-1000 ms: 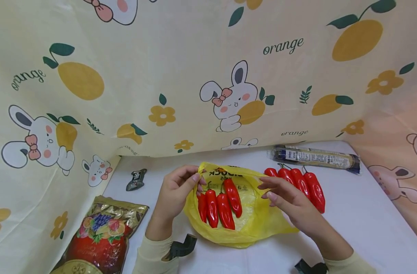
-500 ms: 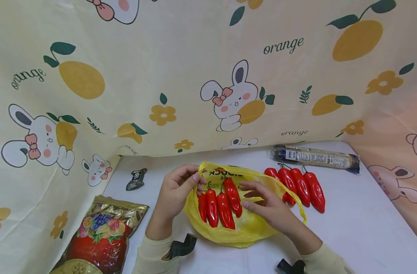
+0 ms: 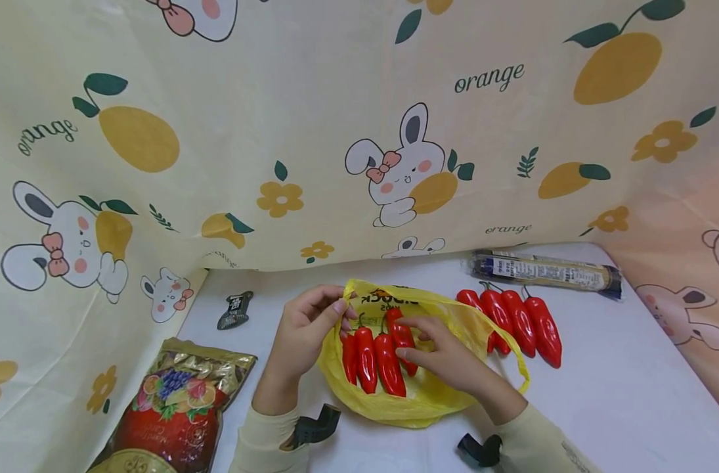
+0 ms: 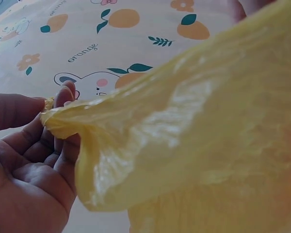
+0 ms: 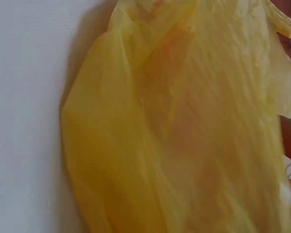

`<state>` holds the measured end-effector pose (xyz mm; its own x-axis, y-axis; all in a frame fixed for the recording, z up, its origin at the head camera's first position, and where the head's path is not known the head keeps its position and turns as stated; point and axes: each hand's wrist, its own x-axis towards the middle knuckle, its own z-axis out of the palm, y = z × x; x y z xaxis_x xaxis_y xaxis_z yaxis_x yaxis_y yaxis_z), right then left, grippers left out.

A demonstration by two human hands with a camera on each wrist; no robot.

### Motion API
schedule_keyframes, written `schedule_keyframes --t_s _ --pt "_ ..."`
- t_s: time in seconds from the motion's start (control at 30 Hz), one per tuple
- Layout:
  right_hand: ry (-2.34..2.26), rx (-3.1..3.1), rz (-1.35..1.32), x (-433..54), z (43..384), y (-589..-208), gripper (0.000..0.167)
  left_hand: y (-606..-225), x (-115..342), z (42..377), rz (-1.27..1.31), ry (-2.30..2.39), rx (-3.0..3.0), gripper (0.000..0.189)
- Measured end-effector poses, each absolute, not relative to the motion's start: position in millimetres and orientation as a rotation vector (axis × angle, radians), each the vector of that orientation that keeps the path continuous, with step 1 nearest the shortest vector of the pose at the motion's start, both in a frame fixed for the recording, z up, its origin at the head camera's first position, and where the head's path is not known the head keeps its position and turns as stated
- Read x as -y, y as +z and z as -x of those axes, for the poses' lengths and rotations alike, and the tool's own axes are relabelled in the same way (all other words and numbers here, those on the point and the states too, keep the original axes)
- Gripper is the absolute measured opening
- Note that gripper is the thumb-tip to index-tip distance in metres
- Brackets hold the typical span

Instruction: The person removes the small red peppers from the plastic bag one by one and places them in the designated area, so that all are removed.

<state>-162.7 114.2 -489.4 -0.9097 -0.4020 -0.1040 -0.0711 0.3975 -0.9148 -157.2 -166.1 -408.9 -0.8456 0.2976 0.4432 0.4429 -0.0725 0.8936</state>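
A yellow plastic bag lies on the table in the head view, its mouth spread wide. Several glossy red chili peppers lie side by side inside it. My left hand pinches the bag's rim at the left; the left wrist view shows the gathered yellow film between thumb and fingers. My right hand is inside the bag, thumb and fingers spread over the rightmost pepper there, touching it or very near. In the right wrist view, yellow film covers most of the scene and the fingers' contact is hidden.
More red peppers lie in a row right of the bag. Behind them is a long dark packet. At left are a small black wrapped packet and a large red and gold pouch. A printed cloth hangs behind.
My right hand has moved left from the bag's right rim to the rightmost pepper inside. The bag's right edge now shows as a loop around that wrist. My left hand stays put.
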Motion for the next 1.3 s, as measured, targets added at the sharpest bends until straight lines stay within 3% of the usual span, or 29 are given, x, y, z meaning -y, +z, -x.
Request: schedule_keyframes --t_s 0.37,0.67,1.3 --pt "-1.241 -2.516 0.373 -98.4 167.9 -497.4 0.045 -408.0 166.3 157.2 0.823 -2.066 2.068 0.017" --pt "-1.144 -2.678 0.324 -91.9 170.8 -498.9 0.024 -409.3 166.2 157.0 0.829 -2.070 2.061 0.016" --pt "-1.371 -2.488 0.202 -103.9 174.2 -492.5 0.026 -408.8 165.0 157.0 0.846 -2.057 2.066 0.017"
